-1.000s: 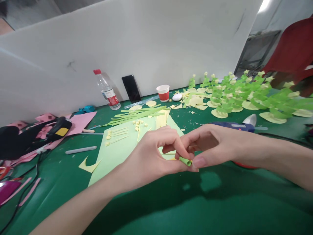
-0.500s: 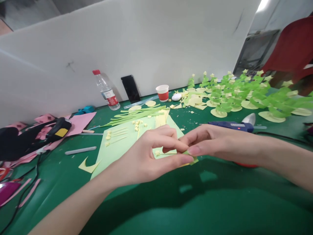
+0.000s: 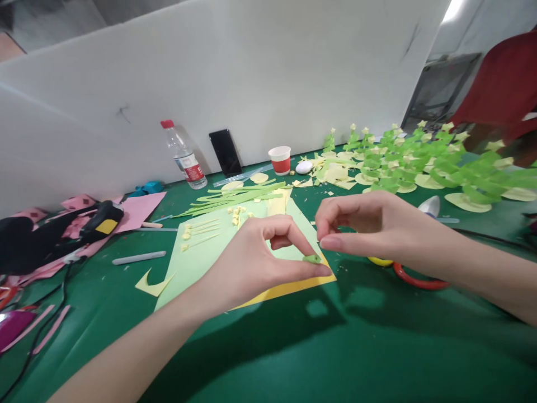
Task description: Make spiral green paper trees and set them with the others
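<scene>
My left hand is closed in a pinch, thumb and forefinger holding a small folded or rolled piece of green paper above the edge of a light green sheet. Just to the right, my right hand is raised with its fingers curled and thumb and forefinger tips close together; whether anything is between them I cannot make out. Thin yellow stems with small heads lie in a row on the sheet, beside a heap of tiny yellow paper pieces. Long green paper strips lie behind them.
Several green paper plants with yellow stars stand at the back right. A bottle, a phone and a paper cup line the white panel. Red-handled scissors lie under my right wrist. Pink paper is at the left.
My right hand has come off the green paper and lifted up and slightly right. My left hand keeps the green paper, which now looks smaller and more compact.
</scene>
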The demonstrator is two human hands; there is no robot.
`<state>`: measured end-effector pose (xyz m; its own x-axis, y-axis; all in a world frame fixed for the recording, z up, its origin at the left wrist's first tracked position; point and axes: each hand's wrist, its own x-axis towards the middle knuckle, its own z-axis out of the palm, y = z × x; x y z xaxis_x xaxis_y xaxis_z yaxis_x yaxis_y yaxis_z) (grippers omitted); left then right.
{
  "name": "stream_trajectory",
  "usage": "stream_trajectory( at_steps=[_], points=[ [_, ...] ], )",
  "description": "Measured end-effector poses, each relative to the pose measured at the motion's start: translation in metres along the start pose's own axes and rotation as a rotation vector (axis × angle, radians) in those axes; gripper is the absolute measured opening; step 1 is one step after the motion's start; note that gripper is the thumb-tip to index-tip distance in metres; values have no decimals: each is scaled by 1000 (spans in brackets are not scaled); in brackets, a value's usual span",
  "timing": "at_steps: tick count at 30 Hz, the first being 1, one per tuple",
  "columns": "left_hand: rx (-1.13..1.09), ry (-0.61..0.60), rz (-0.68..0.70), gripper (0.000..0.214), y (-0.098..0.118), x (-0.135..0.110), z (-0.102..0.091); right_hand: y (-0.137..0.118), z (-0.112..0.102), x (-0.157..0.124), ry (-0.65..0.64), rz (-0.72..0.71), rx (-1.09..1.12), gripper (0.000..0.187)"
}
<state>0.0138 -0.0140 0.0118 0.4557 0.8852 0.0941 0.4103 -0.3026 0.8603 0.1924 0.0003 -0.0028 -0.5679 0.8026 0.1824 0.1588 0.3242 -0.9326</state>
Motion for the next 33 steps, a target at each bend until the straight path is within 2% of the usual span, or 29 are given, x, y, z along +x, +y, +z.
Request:
stream_trajectory(
  at_steps=[3, 6, 9, 12, 14, 19, 21, 24, 29, 31, 33],
  points=[
    [-7, -37, -50, 18, -2, 2, 1, -1, 2, -2, 11, -219, -165, 4],
    [23, -91, -97, 15, -3, 3, 1, -1, -1, -2, -45, -362, -287, 9],
    [52, -203, -114, 13, -4, 3, 1, -1, -5, -1, -163, -398, -343, 13],
    [48, -330, -133, 18, -6, 3, 1, -2, -7, -1, -299, -367, -390, 14],
    [48, -377, -168, 22, -9, 2, 1, -1, -5, -2, -325, -377, -447, 14],
    [-27, -397, -240, 27, -23, -3, 9, 18, 11, -12, -158, -604, -634, 23],
    [-127, -400, -241, 24, -31, -6, 13, 29, 17, -18, -76, -642, -669, 24],
    [-310, -419, -295, 20, -42, -10, 16, 43, 22, -23, 20, -607, -604, 21],
    [-550, -435, -404, 31, -54, -13, 20, 52, 27, -24, 82, -525, -458, 17],
    [-551, -427, -415, 32, -53, -13, 20, 52, 29, -24, 101, -460, -397, 17],
    [-403, -389, -373, 32, -51, -12, 19, 50, 29, -24, 122, -346, -316, 14]
  ],
)
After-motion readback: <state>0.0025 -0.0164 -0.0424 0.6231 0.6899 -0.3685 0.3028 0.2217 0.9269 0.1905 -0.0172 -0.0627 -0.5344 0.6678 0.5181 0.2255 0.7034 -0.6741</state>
